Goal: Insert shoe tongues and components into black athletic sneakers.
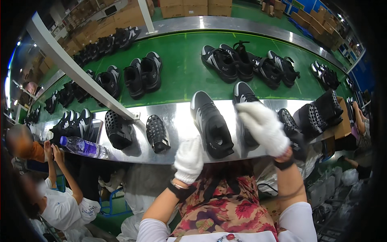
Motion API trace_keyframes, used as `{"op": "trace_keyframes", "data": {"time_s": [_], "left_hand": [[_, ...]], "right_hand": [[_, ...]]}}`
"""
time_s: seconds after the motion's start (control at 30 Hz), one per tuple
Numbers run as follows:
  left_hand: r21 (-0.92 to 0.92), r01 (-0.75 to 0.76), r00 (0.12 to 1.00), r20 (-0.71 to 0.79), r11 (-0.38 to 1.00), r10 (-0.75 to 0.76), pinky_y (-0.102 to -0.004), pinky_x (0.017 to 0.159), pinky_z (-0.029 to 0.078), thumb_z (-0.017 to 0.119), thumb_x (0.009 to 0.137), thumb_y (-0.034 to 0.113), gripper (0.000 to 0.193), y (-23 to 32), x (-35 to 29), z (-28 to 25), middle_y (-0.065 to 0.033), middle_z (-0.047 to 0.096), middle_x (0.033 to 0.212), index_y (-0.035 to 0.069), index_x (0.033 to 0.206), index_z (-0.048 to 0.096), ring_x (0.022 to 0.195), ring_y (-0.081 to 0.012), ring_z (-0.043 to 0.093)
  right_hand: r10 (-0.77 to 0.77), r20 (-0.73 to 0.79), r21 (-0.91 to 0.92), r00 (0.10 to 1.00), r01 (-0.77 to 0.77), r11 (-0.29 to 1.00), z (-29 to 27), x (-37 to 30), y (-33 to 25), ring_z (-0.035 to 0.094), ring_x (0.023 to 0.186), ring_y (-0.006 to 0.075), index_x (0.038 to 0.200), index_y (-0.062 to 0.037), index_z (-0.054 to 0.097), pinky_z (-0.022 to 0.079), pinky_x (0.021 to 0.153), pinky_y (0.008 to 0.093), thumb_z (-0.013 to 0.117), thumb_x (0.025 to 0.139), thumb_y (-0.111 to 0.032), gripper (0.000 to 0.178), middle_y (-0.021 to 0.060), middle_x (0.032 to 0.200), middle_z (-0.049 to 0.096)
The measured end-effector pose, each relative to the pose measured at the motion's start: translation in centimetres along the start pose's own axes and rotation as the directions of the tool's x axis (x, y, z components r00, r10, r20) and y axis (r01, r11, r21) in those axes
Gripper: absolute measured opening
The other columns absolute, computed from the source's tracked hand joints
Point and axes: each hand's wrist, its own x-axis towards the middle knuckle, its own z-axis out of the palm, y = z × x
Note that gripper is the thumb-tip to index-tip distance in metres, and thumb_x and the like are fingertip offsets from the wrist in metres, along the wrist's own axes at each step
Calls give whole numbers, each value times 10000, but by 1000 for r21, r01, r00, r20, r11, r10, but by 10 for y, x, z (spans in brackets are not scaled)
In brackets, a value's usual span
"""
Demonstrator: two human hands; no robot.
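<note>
Two black sneakers with silver-grey toes lie side by side on the metal ledge in front of me, toes pointing away. Beside the heel of the left sneaker [212, 127] is my left hand [188, 160], in a white knitted glove, its fingers stretched forward and nothing visible in them. My right hand [264, 128], gloved the same way and slightly blurred, reaches over the right sneaker [244, 92]. Its fingers are bent across the lace area and hide much of that shoe. Where each fingertip touches is hard to make out.
Beyond the metal ledge [161, 109] runs a green conveyor belt [181, 68] carrying several pairs of black sneakers [143, 74]. Perforated black shoe forms [157, 133] and a water bottle [84, 147] stand on the ledge. A white post [80, 66] slants across the left. Co-workers sit on both sides.
</note>
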Motion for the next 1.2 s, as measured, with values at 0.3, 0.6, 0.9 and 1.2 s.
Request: {"op": "trace_keyframes", "data": {"time_s": [0.3, 0.6, 0.9, 1.2], "left_hand": [[-196, 348, 927, 220, 917, -304, -458, 910, 542, 753, 874, 226, 690, 22, 56, 10, -257, 607, 1225, 8, 1476, 495, 1021, -430, 651], [-302, 453, 891, 125, 839, -437, -430, 845, 554, 688, 907, 196, 651, 9, 36, -2, -218, 598, 1124, -4, 1491, 481, 937, -354, 659], [-356, 498, 867, 169, 791, -470, -381, 832, 550, 645, 967, 164, 668, -3, -5, 3, -190, 589, 1136, -58, 1538, 380, 927, -261, 646], [-263, 400, 916, 113, 878, -384, -373, 778, 549, 640, 917, 30, 582, -15, -4, 7, -172, 628, 1076, -51, 1472, 483, 843, -239, 633]], "right_hand": [[360, 414, -453, 836, -153, 878, -33, -37, -15, 698, 958, 389, 1441, -168, 551, 565, 829, 459, 792, 817, -478, 737, 210, 1136, 650], [77, 740, -294, 668, 218, 930, 22, 7, -37, 699, 852, 401, 1160, -195, 673, 571, 738, 508, 738, 855, -332, 340, 190, 1017, 619], [75, 486, -327, 871, 102, 940, 98, 152, 13, 693, 984, 405, 1133, -123, 713, 577, 827, 489, 734, 898, -400, 364, 210, 1168, 605], [196, 157, -453, 968, -106, 885, 65, 193, 70, 669, 1054, 453, 1497, -212, 439, 557, 925, 505, 706, 861, -367, 707, 253, 1269, 594]]}}
